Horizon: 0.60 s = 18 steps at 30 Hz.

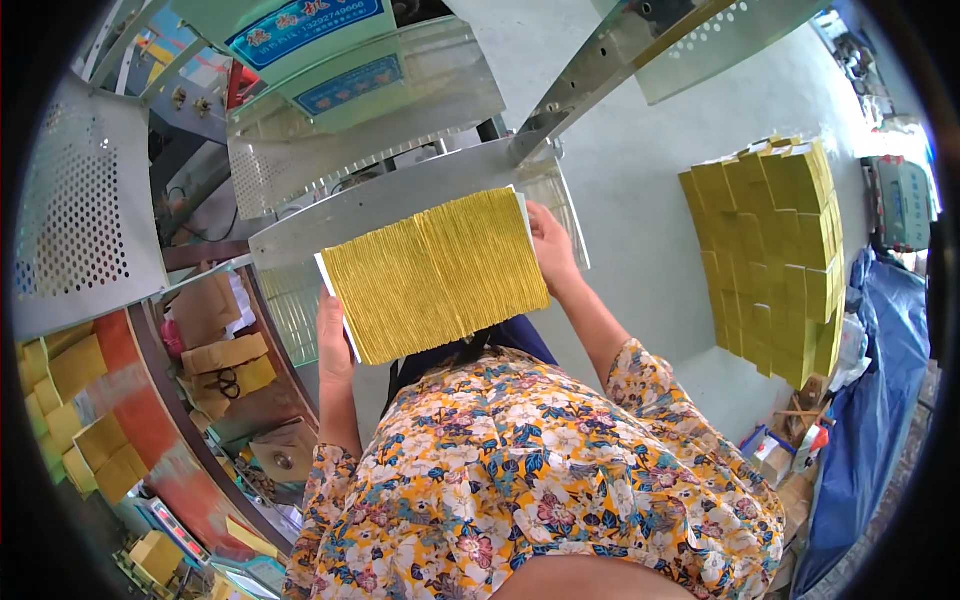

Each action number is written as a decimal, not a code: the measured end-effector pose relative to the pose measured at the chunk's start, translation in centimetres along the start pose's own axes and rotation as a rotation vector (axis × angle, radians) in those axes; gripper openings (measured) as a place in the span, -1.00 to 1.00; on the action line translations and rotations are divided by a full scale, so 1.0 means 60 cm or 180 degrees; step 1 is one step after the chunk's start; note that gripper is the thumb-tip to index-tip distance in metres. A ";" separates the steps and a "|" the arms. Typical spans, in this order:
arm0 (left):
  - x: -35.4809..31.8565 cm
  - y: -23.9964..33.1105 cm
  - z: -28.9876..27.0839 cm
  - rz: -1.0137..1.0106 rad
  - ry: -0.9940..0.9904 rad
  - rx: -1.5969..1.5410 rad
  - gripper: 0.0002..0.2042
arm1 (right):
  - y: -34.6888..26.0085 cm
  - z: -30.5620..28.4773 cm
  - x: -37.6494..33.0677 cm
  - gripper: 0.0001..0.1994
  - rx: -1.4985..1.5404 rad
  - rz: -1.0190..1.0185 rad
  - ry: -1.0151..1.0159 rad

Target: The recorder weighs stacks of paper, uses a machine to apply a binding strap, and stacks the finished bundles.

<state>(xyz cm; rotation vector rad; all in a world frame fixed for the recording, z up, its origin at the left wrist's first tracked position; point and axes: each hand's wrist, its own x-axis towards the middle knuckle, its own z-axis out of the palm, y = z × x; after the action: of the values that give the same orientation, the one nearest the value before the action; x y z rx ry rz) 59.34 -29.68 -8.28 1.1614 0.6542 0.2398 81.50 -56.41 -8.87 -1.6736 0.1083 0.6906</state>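
A thick row of yellow paper sheets (435, 275), standing on edge and pressed tightly together, spans the space between my hands. A thin white piece shows along each end of it. My left hand (334, 337) is closed against the left end, with its thumb up along the white edge. At the right end, my right hand (551, 242) grips with bent fingers; part of them is hidden behind the stack. The stack is tilted slightly, its right end farther from me, in front of a grey metal machine table (300, 228).
The machine has a clear cover (430, 90) and a perforated metal panel (75, 210). On the right, a tall pile of yellow paper blocks (765, 260) stands near a blue tarp (865, 400). Scissors (222, 382) lie among brown paper at left, beside a red-brown bench (150, 425) with yellow bundles.
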 end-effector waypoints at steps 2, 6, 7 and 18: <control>0.000 0.011 0.004 0.0002 -0.0052 0.0103 -0.45 | -0.008 0.009 -0.014 -0.53 -0.0117 -0.0048 0.0162; -0.014 0.023 0.020 -0.0192 -0.0109 -0.0053 -0.46 | 0.021 0.004 -0.010 -0.61 -0.0405 -0.0493 0.0511; -0.015 0.022 0.026 -0.0184 -0.0099 -0.0045 -0.46 | 0.040 -0.007 0.000 -0.64 -0.0616 -0.0620 0.0505; -0.026 -0.007 0.031 -0.0315 0.0391 0.0159 -0.44 | -0.050 -0.002 -0.069 -0.54 0.1067 -0.0017 -0.0612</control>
<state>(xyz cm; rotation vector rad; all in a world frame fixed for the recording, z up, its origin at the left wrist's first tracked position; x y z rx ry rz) 59.14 -32.06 -7.66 1.1651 0.8278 0.2131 79.46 -57.06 -4.20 -1.2812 0.0777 0.7797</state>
